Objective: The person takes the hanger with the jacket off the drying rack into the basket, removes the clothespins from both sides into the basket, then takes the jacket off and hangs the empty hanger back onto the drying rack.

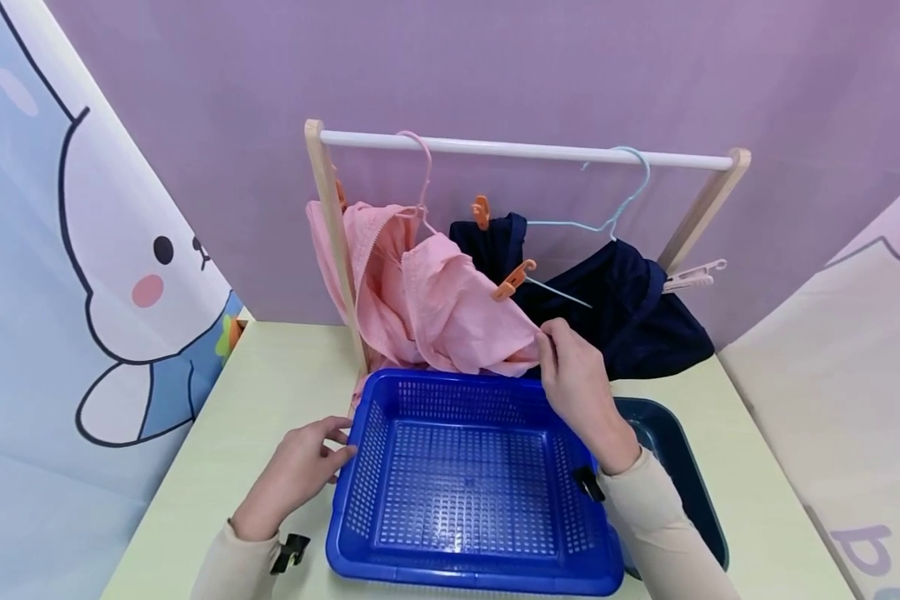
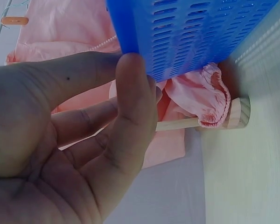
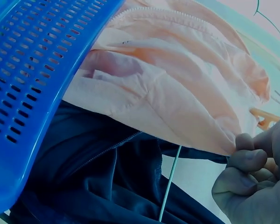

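Observation:
My right hand [image 1: 576, 383] pinches the lower edge of a pink zip jacket [image 1: 457, 308] between thumb and curled fingers. The pink jacket is on a pink hanger [image 1: 423, 175] and drapes toward the hand, overlapping a dark navy garment [image 1: 607, 304]. At the left side of a blue plastic basket [image 1: 465, 575], my left hand [image 1: 296, 467] holds the rim with its thumb and finger ends; the left wrist view shows the fingertips [image 2: 132, 70] right at the basket's corner. Nothing lies inside the basket. Orange clips [image 1: 513, 281] sit by the jacket.
A rack with a white rail [image 1: 525, 150] and wooden posts stands behind the basket. The navy garment hangs from a light blue hanger [image 1: 633, 187], with a pale clip [image 1: 696, 277] at its right. A dark green tray [image 1: 690, 467] sits partly beneath the basket on the pale table [image 1: 277, 367].

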The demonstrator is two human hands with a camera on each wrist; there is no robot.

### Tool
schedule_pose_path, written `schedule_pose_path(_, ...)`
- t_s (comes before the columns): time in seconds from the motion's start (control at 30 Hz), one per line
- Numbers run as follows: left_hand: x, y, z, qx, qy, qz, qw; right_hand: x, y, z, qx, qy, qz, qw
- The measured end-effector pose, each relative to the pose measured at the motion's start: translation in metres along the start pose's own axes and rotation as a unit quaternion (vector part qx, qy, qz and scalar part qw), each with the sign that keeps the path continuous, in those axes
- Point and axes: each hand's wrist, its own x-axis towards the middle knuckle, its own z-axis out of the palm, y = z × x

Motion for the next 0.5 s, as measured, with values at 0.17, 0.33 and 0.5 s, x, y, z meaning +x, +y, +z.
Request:
schedule_pose_path(0.17,0.001,-0.001,0.002,0.000,-0.003,-0.013,0.9999,-0.001,0.003,0.002,-0.003,0.021,0.021,1.000)
schedule_pose_path(0.33,0.002,-0.002,0.002,0.000,-0.004,-0.019,0.9998,-0.001,0.008,0.003,-0.002,0.048,0.022,0.999)
schedule_pose_path(0.5,0.005,-0.002,0.001,-0.001,-0.007,-0.020,0.9998,0.001,0.013,-0.003,-0.001,0.081,0.021,0.996)
